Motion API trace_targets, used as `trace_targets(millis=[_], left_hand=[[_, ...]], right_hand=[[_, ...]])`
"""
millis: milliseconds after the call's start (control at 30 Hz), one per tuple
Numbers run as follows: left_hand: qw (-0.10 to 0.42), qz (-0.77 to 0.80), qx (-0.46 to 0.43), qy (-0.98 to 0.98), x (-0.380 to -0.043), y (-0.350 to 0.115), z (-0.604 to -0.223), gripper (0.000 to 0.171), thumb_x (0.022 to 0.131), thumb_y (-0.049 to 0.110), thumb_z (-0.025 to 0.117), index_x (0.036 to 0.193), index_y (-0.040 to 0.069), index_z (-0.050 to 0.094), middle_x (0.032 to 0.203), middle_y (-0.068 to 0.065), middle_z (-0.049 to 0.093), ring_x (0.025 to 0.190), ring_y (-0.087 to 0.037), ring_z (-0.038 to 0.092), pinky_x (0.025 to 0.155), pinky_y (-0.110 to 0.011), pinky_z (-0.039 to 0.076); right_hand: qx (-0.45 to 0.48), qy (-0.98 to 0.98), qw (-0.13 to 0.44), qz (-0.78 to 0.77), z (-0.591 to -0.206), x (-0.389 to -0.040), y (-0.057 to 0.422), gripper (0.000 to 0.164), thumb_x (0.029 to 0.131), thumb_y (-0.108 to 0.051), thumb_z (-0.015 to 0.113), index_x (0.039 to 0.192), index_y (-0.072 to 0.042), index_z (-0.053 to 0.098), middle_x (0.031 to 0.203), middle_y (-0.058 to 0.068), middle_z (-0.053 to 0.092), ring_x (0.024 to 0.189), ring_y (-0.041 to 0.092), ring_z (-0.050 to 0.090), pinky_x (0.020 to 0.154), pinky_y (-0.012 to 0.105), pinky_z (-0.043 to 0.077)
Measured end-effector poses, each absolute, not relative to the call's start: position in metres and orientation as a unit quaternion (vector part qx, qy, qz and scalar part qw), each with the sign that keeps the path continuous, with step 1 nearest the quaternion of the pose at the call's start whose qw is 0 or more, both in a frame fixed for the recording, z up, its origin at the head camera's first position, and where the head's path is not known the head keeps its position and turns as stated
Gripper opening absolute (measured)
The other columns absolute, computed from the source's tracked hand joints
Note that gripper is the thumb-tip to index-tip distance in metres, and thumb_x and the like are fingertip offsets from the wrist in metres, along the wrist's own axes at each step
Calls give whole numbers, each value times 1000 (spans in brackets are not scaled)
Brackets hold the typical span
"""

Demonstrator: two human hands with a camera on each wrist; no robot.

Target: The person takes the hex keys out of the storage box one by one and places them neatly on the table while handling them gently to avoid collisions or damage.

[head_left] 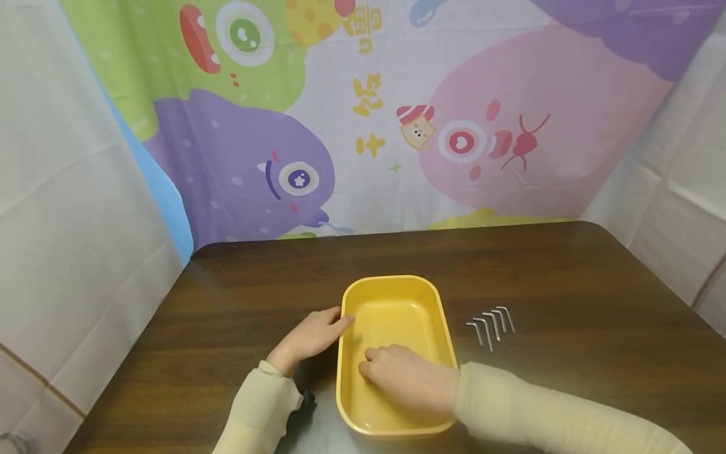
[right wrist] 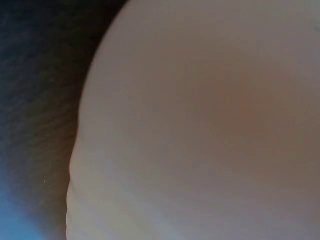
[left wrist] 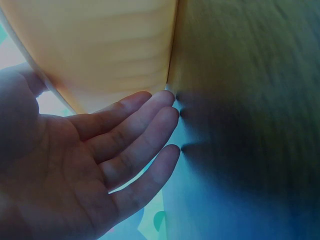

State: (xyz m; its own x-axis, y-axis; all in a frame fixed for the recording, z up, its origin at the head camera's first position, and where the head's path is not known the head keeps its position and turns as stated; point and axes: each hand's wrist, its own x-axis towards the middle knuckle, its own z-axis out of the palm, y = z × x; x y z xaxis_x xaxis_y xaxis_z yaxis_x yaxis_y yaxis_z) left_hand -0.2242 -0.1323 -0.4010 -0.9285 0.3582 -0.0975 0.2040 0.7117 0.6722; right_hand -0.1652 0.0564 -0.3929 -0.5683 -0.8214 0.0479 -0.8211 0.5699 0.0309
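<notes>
A yellow rectangular plastic box (head_left: pixel 391 287) with rounded corners stands on the dark wooden table. My left hand (head_left: pixel 311 334) holds its left wall, with the thumb over the rim and the fingers outside. In the left wrist view, the fingertips of the left hand (left wrist: pixel 125 145) meet the tabletop beside the box wall (left wrist: pixel 110 45). My right hand (head_left: pixel 405 378) reaches down into the box, back upward, its fingers bent toward the floor of the box. What lies under that palm is hidden, and I cannot tell whether it holds something. The right wrist view is mostly blocked by skin.
Several L-shaped metal hex keys (head_left: pixel 491 326) lie in a slanting row on the table (head_left: pixel 567 284), right of the box. Behind the table hangs a cartoon-printed cloth (head_left: pixel 374 189). White panels (head_left: pixel 74 189) flank both sides.
</notes>
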Motion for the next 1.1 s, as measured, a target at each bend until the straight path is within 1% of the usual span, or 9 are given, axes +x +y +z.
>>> trace_targets(millis=[300,467,633,733,867,967,1100], left_hand=[[115,349,146,918,-223,-132,-401,39,93,43,43,114,14,59,100,-1,64,87,-13,57,82,-36,45],[117,348,145,919,-223,-132,-401,39,93,42,43,114,14,58,101,-1,64,87,-13,57,82,-37,45],[118,350,141,919,-225,-132,-401,37,93,40,44,114,13,59,101,-2,64,86,-13,57,82,-37,45],[117,349,138,920,-226,-132,-401,37,93,40,44,114,13,59,100,-2,64,85,-13,57,82,-37,46],[113,345,136,922,-226,-132,-400,35,93,38,45,112,14,59,98,-1,64,84,-13,56,81,-37,46],[112,343,138,923,-226,-131,-400,34,93,38,44,112,14,59,97,-1,63,83,-13,56,80,-36,45],[115,344,138,922,-225,-132,-401,34,93,39,44,112,14,59,97,-1,63,82,-13,55,79,-36,45]], right_hand=[[452,-892,5,24,-393,-163,59,10,81,-7,57,78,-16,56,70,-6,47,56,6,42,52,20,36],[446,-895,14,23,-392,-162,60,10,78,-8,59,75,-17,57,69,-6,45,55,7,41,51,20,34],[434,-899,27,45,-390,-163,63,13,70,-10,67,69,-18,58,67,-7,44,53,9,44,50,20,34],[427,-902,29,64,-389,-165,66,17,67,-6,68,66,-18,55,66,-7,43,52,8,43,49,20,34],[427,-900,39,82,-388,-165,70,20,66,-3,65,65,-18,52,65,-8,42,51,7,41,49,18,32],[427,-898,49,91,-386,-164,74,19,66,-3,64,65,-18,51,66,-8,42,52,7,42,50,19,33],[418,-901,42,111,-382,-163,78,19,66,-4,65,67,-17,51,67,-8,43,54,7,43,51,20,34]])
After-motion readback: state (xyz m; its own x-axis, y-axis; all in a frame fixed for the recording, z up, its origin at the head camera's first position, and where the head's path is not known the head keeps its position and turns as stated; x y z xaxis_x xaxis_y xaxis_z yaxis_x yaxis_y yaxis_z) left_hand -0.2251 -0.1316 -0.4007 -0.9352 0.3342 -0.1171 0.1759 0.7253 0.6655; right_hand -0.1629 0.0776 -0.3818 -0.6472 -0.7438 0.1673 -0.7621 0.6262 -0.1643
